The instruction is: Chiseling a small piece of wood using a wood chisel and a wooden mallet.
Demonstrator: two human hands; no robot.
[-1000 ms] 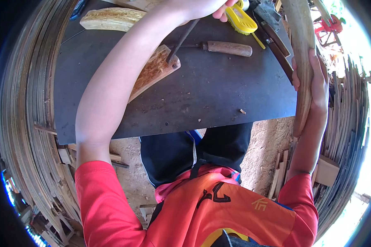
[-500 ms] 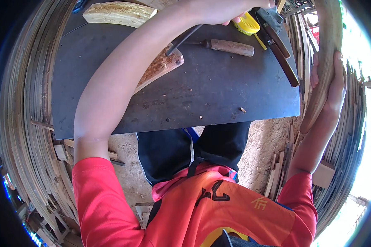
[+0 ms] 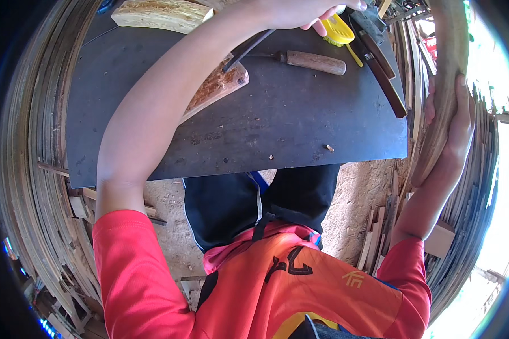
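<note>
Dark worktop (image 3: 300, 124), flanked by stacked timber strips (image 3: 486, 169), is dotted with wood chips (image 3: 328, 148) along its near side. Beyond its right edge, a long curved wooden piece (image 3: 450, 56) is clasped in the right hand (image 3: 461, 127); should that single-handed hold slip, the length could be dropped. Farther off, the left hand (image 3: 302, 12) is seen beside a yellow brush (image 3: 338, 31); whether anything is gripped there cannot be told.

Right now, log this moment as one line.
left hand: near yellow brush; right hand: holding curved wood; table: wooden-handled tool
</note>
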